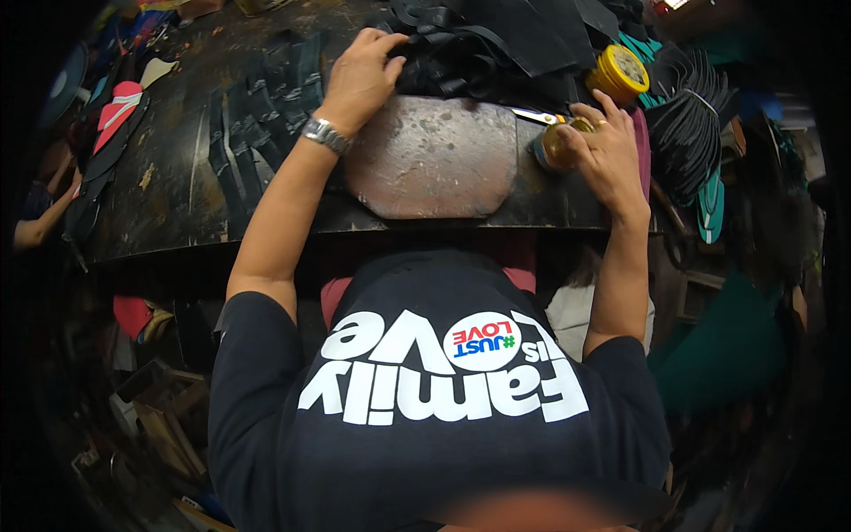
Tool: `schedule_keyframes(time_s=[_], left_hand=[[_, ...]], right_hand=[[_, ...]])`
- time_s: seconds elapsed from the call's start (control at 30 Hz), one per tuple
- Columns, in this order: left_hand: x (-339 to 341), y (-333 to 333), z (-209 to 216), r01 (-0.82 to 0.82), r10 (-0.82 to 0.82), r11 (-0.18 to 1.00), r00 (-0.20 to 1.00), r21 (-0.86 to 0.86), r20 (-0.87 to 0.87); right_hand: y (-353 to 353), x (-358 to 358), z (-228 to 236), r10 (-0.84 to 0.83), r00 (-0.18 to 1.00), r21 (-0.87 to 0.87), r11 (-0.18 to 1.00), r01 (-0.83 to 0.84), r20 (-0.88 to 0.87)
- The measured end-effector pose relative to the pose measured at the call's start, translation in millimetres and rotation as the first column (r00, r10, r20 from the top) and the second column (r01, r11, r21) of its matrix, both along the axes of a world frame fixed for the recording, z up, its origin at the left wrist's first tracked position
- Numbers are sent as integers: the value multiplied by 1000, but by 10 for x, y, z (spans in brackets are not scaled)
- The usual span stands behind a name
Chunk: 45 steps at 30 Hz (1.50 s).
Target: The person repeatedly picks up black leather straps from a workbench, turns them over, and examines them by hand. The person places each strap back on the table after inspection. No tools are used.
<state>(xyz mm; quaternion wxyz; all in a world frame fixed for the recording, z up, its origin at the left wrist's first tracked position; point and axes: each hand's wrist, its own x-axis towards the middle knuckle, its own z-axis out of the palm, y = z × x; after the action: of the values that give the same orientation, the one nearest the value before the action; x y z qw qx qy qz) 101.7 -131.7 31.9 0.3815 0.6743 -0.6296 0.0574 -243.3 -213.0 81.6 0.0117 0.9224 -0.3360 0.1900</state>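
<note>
My left hand (362, 78), with a metal watch at the wrist, reaches into a heap of black straps (452, 58). Its thumb and forefinger are bent around some strap material, partly hidden in the dark pile. At the right, my right hand (610, 146) has its thumb and forefinger around the top of a small amber jar (554, 151); its other fingers are stretched out. Scissors (539, 116) with yellow handles lie just beyond the jar. Between my hands sits a worn, grey-brown slab (434, 160) with cut corners.
A yellow tub (623, 73) stands beyond my right hand. To its right hangs a tied bundle of black cords (691, 106). Black strips (266, 115) lie in rows left of my left arm. Another person's arm (44, 217) shows at the far left. The table's near edge (177, 248) runs before me.
</note>
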Motion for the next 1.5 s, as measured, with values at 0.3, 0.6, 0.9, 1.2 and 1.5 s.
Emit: schedule_keyframes(time_s=[0.3,0.6,0.9,1.2,1.5], left_hand=[[142,-213,-191,-45,-5,987,951,154,309],[244,-310,-216,-56,15,991,950,124,313],[281,-172,-112,-2,-56,981,955,195,291],[385,-316,-105,-106,-20,974,844,202,537],[-193,491,425,522,-314,853,529,10,-788]], right_hand=[[543,-164,-96,-194,948,-110,968,227,253],[717,-143,-159,-164,927,-30,982,184,337],[963,328,-180,25,726,302,899,-316,688],[1084,746,-274,62,707,419,768,-484,704],[933,580,-274,-76,569,403,782,-476,819]])
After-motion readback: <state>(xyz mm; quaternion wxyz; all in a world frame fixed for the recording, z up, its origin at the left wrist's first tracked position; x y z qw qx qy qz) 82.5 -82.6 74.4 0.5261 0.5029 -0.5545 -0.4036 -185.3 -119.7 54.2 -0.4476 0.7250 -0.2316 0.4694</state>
